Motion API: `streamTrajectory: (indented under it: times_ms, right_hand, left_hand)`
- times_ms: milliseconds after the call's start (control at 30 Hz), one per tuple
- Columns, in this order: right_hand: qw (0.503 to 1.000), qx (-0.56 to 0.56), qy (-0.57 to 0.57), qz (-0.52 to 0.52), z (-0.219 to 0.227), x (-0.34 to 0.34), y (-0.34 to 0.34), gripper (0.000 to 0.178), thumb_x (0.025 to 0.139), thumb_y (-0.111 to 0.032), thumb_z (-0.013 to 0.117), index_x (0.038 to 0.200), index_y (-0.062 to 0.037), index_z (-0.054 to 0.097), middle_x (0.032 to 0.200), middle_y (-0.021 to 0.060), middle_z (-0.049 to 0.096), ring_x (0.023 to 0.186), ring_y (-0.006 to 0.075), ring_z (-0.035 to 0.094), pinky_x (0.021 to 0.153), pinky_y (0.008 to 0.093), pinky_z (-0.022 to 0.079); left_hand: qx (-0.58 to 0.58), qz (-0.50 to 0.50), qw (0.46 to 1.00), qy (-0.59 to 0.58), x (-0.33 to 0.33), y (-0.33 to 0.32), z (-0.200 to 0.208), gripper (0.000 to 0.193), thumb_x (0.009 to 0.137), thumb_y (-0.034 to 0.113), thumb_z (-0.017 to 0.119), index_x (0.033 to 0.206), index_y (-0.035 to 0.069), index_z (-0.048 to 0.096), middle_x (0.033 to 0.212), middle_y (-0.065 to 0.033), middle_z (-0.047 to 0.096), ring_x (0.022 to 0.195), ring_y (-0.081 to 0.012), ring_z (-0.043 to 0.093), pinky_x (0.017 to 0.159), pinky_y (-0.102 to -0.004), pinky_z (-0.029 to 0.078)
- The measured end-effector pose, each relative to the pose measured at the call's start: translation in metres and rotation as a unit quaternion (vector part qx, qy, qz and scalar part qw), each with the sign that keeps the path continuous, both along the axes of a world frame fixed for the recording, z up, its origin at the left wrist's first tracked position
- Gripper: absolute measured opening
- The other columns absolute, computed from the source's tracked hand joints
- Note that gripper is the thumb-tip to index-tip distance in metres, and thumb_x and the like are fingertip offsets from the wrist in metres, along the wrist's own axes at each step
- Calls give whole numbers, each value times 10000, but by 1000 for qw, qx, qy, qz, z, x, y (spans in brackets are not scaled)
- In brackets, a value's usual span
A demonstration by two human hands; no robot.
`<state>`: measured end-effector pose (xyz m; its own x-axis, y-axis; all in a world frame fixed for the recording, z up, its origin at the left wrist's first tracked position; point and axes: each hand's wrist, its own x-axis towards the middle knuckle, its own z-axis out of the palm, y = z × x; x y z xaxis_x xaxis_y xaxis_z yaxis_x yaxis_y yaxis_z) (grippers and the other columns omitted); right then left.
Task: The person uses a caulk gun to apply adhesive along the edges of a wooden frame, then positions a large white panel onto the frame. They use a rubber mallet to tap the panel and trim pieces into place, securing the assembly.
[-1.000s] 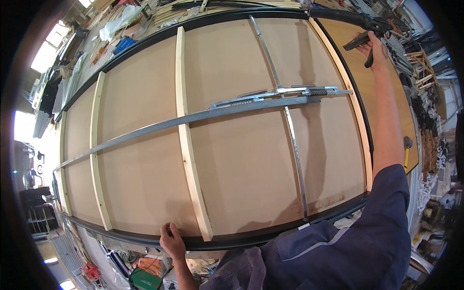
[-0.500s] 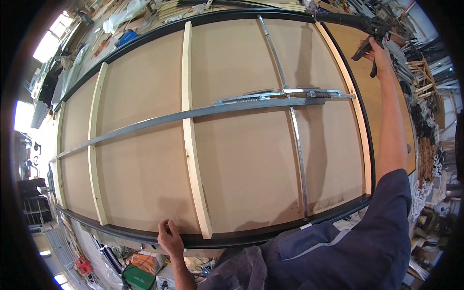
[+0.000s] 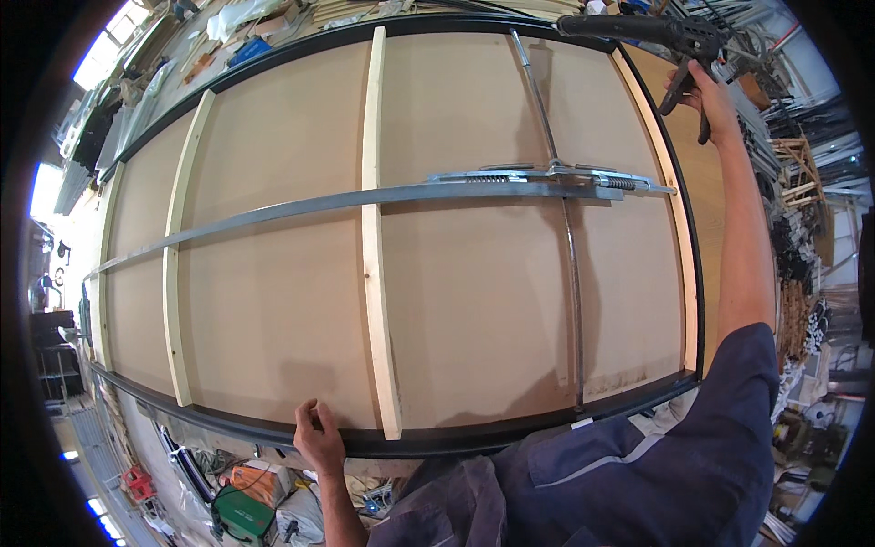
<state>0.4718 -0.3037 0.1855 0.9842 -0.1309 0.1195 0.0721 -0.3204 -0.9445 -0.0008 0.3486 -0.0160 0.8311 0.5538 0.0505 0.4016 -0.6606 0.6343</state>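
In front of me lies a large flat panel in a black frame, with pale wooden battens across it. A metal bar runs along its length beside a sprung metal mechanism, and thin rods cross the right part. At the far right my right hand grips the handle of a black caulking gun. The barrel points left over the frame's far right corner. Above the near frame edge is my left hand, its fingers loosely bent and apart, holding nothing.
A brown wooden board shows beyond the frame's right end. A green case and an orange item lie below the near edge. Long timber strips lie at the far side; rods and stock crowd the right.
The caulking gun has moved left along the far frame edge, its handle staying in my right hand. My left hand is slightly higher, its fingers more apart. The view has shifted a little.
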Motion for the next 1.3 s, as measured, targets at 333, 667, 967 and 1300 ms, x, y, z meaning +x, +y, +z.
streamTrajectory:
  times_ms: [333, 667, 967, 1300]
  right_hand:
    - [997, -29, -2, 77, 12, 17, 122, 451, 1043, -420, 577, 1119, 18, 655, 1034, 154, 736, 923, 234, 750, 808, 358, 636]
    - [994, 26, -6, 110, 14, 34, 287, 381, 1032, -378, 613, 1099, -3, 634, 1002, 156, 739, 888, 252, 758, 771, 388, 646]
    - [995, 15, 25, 94, 5, 45, 440, 426, 1074, -358, 536, 1261, 14, 629, 1038, 150, 720, 941, 244, 741, 807, 375, 622]
    - [991, 5, 9, 131, -1, 62, 641, 437, 1062, -389, 546, 1115, 32, 649, 1014, 160, 738, 907, 255, 751, 802, 387, 634]
  left_hand:
    - [-6, -15, 999, -45, 0, -1, 9, 165, 967, 127, 693, 1077, 11, 653, 748, -94, 685, 596, -190, 637, 584, -317, 515]
    - [-21, -30, 996, -77, -7, 12, 6, 282, 888, 113, 743, 1133, 17, 644, 788, -87, 688, 658, -240, 686, 606, -344, 552]
    - [-198, -158, 956, -149, -18, 46, 18, 301, 854, 124, 802, 1101, 32, 657, 795, -112, 683, 710, -267, 709, 636, -357, 571]
    - [-32, -9, 985, -171, -14, 327, 30, 264, 815, 48, 756, 1055, 27, 647, 848, -121, 662, 794, -322, 659, 710, -405, 537]
